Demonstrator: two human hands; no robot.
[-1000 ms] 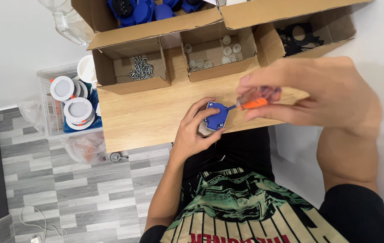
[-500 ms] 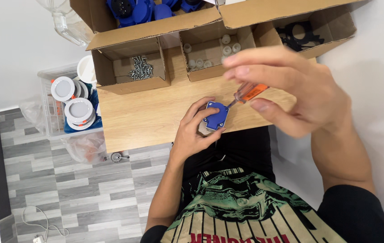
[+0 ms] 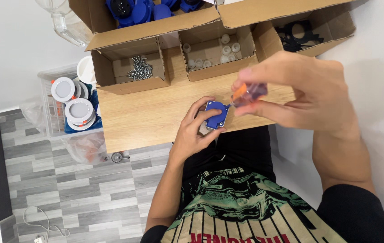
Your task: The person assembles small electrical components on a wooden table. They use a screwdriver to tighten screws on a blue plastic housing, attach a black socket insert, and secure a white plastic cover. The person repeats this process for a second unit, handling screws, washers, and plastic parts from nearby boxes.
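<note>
Centrally, a blue part (image 3: 215, 115) is clasped by left-hand (image 3: 194, 132) fingers at the desk (image 3: 151, 117) edge; a screwdriver (image 3: 246, 95), pinched by right-hand (image 3: 309, 92) fingers, is set against it.

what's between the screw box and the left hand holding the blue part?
Head view: only bare wooden tabletop lies between the cardboard box of screws and the left hand holding the blue part. Nothing else sits on that stretch.
</note>
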